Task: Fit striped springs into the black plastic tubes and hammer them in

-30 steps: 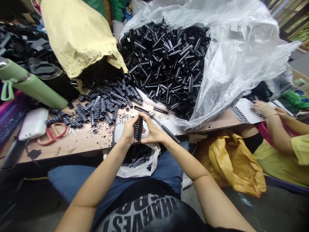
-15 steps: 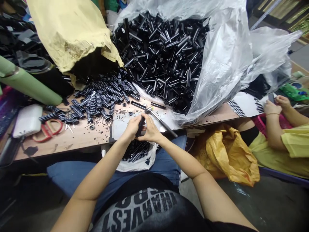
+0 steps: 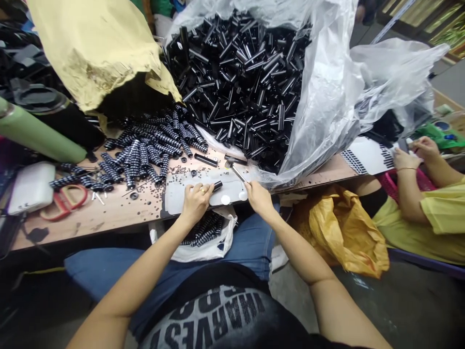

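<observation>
The left hand (image 3: 198, 201) is closed over a short, dark cylindrical piece (image 3: 217, 185), its fingers lying across the top and one end sticking out toward the right hand. The piece is low over a smooth, light grey sheet (image 3: 175, 195) at the front edge of the table. The right hand (image 3: 258, 198) is clamped on the handle of a slim metal tool with a small head (image 3: 238, 171), which points away from the person, over the back of the sheet. Two pale round spots show on the sheet between the hands. Just behind it, two short, shiny black plastic tubes (image 3: 206, 160) lie on the pale wooden table (image 3: 109, 213), which is strewn with tiny dark bits and a few small black rings (image 3: 134, 196). To the left is a heap of black rods banded in white (image 3: 143, 152), spread before the open mouth of a crumpled pale yellow sack (image 3: 105, 48). Farther left are red-handled scissors (image 3: 65, 201), a white rounded box (image 3: 32, 189), a light green bottle (image 3: 41, 135) and a black tumbler (image 3: 60, 114). Beyond the hands, a large clear plastic bag (image 3: 323, 102) lies open around a mass of loose black tubes (image 3: 247, 87). Below the table edge, a white bag (image 3: 229, 237) on the person's lap holds more banded rods. At the right, near an orange-yellow bag (image 3: 345, 232), a co-worker's hands (image 3: 407, 160) hold a small grey object.
</observation>
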`<state>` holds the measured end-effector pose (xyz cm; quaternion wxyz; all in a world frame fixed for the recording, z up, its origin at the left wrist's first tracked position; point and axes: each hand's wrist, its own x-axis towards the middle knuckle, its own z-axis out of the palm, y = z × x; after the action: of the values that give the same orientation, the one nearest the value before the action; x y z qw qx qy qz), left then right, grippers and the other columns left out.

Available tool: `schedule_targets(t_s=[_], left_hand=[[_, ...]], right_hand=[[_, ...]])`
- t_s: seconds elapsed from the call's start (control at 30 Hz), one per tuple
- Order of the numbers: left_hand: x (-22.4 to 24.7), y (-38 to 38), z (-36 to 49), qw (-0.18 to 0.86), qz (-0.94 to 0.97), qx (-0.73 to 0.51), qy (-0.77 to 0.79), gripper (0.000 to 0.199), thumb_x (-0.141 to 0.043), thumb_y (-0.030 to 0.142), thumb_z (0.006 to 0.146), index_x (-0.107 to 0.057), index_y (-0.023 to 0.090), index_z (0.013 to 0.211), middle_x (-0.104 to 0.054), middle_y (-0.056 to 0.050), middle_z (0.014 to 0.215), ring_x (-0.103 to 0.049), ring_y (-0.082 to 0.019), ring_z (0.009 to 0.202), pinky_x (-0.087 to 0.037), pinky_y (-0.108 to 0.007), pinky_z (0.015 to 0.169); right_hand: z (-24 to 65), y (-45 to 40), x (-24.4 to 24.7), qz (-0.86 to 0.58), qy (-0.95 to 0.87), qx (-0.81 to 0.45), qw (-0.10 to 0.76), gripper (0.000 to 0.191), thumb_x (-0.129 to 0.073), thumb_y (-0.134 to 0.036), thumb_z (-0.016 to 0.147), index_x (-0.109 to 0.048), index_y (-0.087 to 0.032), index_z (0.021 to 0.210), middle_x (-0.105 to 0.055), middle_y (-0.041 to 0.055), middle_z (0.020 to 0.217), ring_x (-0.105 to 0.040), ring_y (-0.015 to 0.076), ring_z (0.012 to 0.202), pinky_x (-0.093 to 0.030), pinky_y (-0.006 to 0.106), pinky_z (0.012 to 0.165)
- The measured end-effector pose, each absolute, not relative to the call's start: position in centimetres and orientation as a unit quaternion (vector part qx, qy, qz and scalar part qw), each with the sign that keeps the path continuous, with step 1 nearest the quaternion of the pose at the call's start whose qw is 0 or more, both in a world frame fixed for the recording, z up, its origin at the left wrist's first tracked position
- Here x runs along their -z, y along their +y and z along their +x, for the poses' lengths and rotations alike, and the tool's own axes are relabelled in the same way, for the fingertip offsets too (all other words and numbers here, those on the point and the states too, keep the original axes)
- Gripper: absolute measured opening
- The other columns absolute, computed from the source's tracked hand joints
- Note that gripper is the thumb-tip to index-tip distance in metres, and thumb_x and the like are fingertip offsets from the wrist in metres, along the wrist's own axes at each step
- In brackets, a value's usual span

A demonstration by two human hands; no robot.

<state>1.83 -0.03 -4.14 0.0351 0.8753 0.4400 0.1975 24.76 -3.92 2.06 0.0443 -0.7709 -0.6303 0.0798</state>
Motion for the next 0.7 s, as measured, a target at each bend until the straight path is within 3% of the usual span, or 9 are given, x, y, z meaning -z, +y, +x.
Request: schedule_targets(t_s=[0.1,0.27,0.33,0.43,0.5,0.63,0.7], left_hand=[[4.2,-0.1,1.6,0.037,0.875,-0.191,0.443,0.044,-0.036,0.014,0.093,-0.056,0.021,0.132,-0.066,-0.015,0.118,-0.053,-0.030,0.112,-0.030,-0.053,0.093],[3.8,-0.7,2.8,0.054,0.867,-0.169,0.466,0.047,-0.032,0.014,0.094,-0.051,0.017,0.136,-0.063,-0.018,0.122,-0.053,-0.032,0.118,-0.029,-0.056,0.099],[3.6,-1.4,4.2,0.054,0.857,-0.160,0.488,0.049,-0.035,0.021,0.094,-0.045,0.009,0.140,-0.054,-0.023,0.134,-0.045,-0.034,0.129,-0.026,-0.056,0.105],[3.7,-2.6,6.3,0.056,0.847,-0.151,0.507,0.072,-0.044,0.043,0.090,-0.032,-0.005,0.143,-0.032,-0.030,0.148,-0.022,-0.039,0.142,-0.018,-0.056,0.112],[4.0,-3.1,7.0,0.065,0.849,-0.141,0.504,0.081,-0.045,0.046,0.088,-0.026,-0.009,0.144,-0.026,-0.032,0.150,-0.014,-0.040,0.144,-0.015,-0.056,0.114],[4.8,-2.8,6.9,0.076,0.854,-0.132,0.498,0.065,-0.037,0.026,0.090,-0.023,-0.007,0.145,-0.029,-0.031,0.149,-0.021,-0.035,0.143,-0.018,-0.054,0.114],[4.7,-1.9,6.7,0.077,0.852,-0.133,0.500,0.061,-0.038,0.024,0.089,-0.029,-0.004,0.143,-0.036,-0.029,0.146,-0.030,-0.035,0.140,-0.023,-0.053,0.112]], right_hand=[[24.0,-6.4,-2.3,-0.749,-0.650,-0.094,0.089,0.036,-0.023,-0.036,0.102,-0.054,-0.019,0.101,-0.068,0.0073,0.083,-0.065,0.0196,0.073,-0.038,0.026,0.063],[22.5,-8.4,-2.9,-0.750,-0.652,-0.109,0.036,0.027,-0.033,-0.035,0.101,-0.055,-0.020,0.101,-0.071,0.0072,0.086,-0.066,0.0202,0.068,-0.033,0.026,0.056],[22.2,-8.4,-4.3,-0.750,-0.649,-0.102,0.074,0.028,-0.032,-0.036,0.101,-0.055,-0.020,0.104,-0.071,0.0070,0.087,-0.067,0.0208,0.071,-0.035,0.026,0.058],[21.1,-8.5,-6.3,-0.719,-0.671,-0.097,0.153,0.032,-0.028,-0.036,0.101,-0.055,-0.020,0.108,-0.071,0.0077,0.088,-0.067,0.0208,0.075,-0.039,0.027,0.063],[19.8,-8.8,-6.6,-0.690,-0.695,-0.107,0.172,0.035,-0.026,-0.037,0.101,-0.054,-0.019,0.111,-0.070,0.0092,0.092,-0.067,0.0201,0.080,-0.042,0.026,0.067],[17.5,-9.4,-4.8,-0.653,-0.742,-0.152,0.036,0.035,-0.028,-0.038,0.101,-0.055,-0.018,0.111,-0.069,0.0108,0.095,-0.067,0.0210,0.082,-0.041,0.026,0.065],[17.1,-9.6,-4.3,-0.650,-0.741,-0.170,-0.013,0.034,-0.028,-0.039,0.102,-0.054,-0.019,0.112,-0.069,0.0091,0.096,-0.067,0.0205,0.077,-0.039,0.026,0.062]])
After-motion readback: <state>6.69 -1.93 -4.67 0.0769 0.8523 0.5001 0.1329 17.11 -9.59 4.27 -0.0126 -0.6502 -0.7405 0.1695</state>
